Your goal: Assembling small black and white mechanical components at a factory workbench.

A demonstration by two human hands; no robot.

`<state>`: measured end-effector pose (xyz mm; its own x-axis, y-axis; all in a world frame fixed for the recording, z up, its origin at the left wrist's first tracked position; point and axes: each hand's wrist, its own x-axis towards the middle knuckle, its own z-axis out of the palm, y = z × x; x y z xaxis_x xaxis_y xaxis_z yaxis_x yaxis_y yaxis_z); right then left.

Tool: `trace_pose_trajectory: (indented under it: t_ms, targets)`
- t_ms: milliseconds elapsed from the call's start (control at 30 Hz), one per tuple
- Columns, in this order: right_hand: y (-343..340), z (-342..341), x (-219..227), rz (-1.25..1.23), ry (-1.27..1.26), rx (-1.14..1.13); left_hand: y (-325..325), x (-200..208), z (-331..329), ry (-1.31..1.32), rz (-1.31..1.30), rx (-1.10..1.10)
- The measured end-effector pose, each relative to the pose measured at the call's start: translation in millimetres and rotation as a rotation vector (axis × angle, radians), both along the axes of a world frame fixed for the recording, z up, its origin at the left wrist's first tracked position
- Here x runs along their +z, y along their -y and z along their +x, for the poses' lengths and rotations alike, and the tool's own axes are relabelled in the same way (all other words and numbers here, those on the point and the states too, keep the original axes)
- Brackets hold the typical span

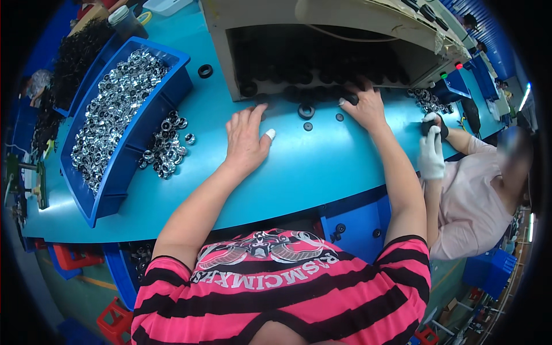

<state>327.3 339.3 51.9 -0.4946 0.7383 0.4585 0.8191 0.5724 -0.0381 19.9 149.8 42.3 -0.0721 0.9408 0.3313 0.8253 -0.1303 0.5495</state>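
Note:
My left hand (247, 137) rests on the turquoise table (299, 172) with its fingers spread, by the lower left front of a beige open-fronted box (222, 52). My right hand (368, 109) is at the box's lower front edge, thumb and fingers closed round a small black part (352, 100). White coverings sit on both thumb tips. Between my hands lie a black ring (306, 111), a small black disc (308, 126) and another small disc (340, 117). Many dark round parts fill the shadowed box opening; their details are hard to make out.
At left stands a blue bin (183, 86) heaped with shiny metal rings, beside a loose pile of rings (167, 144). A black ring (205, 71) lies near the box. At right, a co-worker's gloved hand (431, 158) is close to my right arm.

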Motion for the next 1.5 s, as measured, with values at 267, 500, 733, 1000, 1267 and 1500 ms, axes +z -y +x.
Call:
trace_pose_trajectory:
  t_ms: [267, 500, 733, 1000, 1267, 1500]
  targets:
    - [-7, -3, 13, 0.241, -0.053, 0.086, 0, -6, -4, 0.086, 0.061, -0.017]
    - [-158, -42, 71, 0.547, -0.117, 0.074, -4, -4, -1, 0.042, 0.072, -0.018]
    - [-107, -58, 53, 0.323, -0.248, 0.115, -2, -14, -13, 0.180, 0.083, 0.057]
    - [55, -100, 2, -0.162, -0.009, 0.090, -5, -23, -15, 0.286, 0.096, 0.069]
    - [67, -136, -9, -0.137, 0.115, -0.055, -2, -24, -22, 0.400, 0.086, 0.056]
    - [60, -131, -10, -0.053, -0.007, 0.149, 0, -22, -23, 0.422, 0.121, 0.050]
